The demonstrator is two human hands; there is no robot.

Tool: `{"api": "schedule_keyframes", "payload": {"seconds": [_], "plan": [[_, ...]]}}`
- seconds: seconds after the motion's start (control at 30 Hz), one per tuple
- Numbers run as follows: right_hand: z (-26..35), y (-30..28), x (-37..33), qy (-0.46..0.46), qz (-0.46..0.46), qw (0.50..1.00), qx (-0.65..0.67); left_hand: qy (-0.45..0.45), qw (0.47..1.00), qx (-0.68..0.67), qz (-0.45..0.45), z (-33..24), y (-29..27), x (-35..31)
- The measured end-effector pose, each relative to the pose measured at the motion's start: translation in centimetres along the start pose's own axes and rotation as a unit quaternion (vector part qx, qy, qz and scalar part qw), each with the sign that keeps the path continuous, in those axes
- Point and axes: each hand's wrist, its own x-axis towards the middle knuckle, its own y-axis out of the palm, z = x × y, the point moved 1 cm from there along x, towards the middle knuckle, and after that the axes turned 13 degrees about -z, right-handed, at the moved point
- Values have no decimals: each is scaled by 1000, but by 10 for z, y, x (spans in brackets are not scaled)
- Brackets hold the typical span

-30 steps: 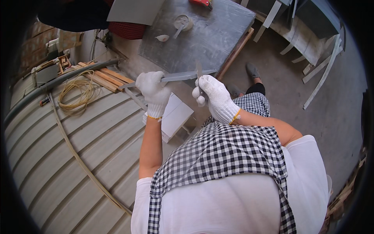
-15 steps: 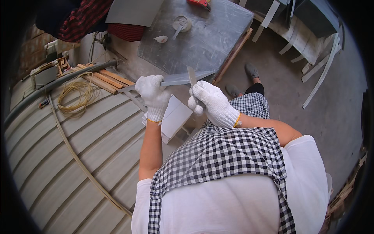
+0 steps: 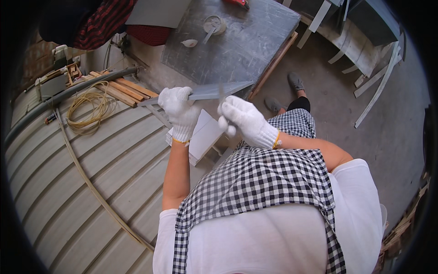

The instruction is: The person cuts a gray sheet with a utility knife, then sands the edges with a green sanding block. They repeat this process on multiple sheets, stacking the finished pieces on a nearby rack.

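Both my hands wear white knit gloves. My left hand grips a long grey strip that runs level from left to right in front of my chest. My right hand is closed on a thin blade-like tool, blurred, whose tip stands up against the strip's middle. A black-and-white checked apron covers my front. A stack of white sheets lies below my hands.
A grey scratched tabletop stands ahead with a small round dish and a white scrap. Ribbed grey panels cover the left, with a yellow cord coil, wooden sticks and a pipe. Loose grey strips lie right.
My right hand has slid left along the strip with the thin tool, closing toward my left hand. The left hand holds the strip in nearly the same place.
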Motion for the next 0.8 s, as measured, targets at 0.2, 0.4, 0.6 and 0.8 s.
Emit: {"api": "schedule_keyframes", "payload": {"seconds": [0.2, 0.4, 0.6, 0.8], "plan": [[27, 15, -20, 15, 192, 975, -114, 2, 1000, -5, 8, -2, -1, 5], [-5, -27, 8, -27, -38, 999, 15, -13, 1000, -4, 17, -4, -2, 3], [-11, -17, 10, -18, 9, 1000, -3, -11, 1000, 4, 19, -7, -1, 3], [33, 14, -24, -57, 286, 923, -251, -11, 1000, -2, 13, -7, -3, 3]]}}
